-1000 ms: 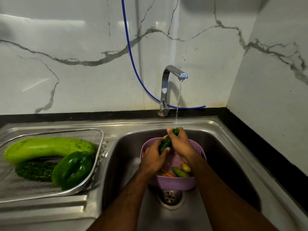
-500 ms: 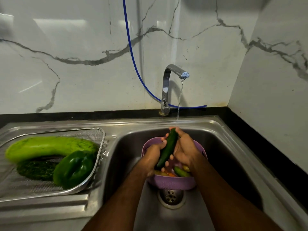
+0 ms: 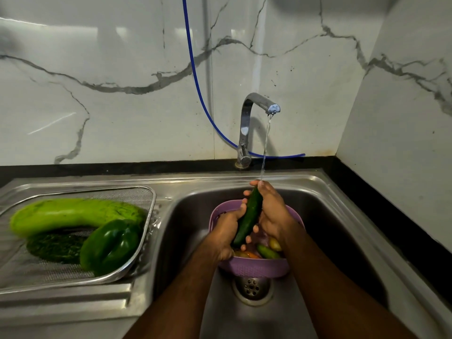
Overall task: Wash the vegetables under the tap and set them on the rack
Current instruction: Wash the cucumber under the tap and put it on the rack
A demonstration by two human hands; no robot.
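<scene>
Rinsing a cucumber under the running tap

Below the tap [image 3: 254, 113], over the purple basket [image 3: 254, 266], the left hand [image 3: 226, 231] and right hand [image 3: 272, 214] each curl partly closed around the cucumber [image 3: 248, 218]. Turning it so the stream reaches every side would likely serve best before it goes to the rack [image 3: 146, 204], left of the tap.

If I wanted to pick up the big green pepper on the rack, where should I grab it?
Probably around its wide middle, coming down from above. The pepper lies on its side in the rack, leaning against the long gourd behind it, so its top and near side are open. It looks wet and rounded, so a wrap-around grip should hold better than a pinch.
</scene>
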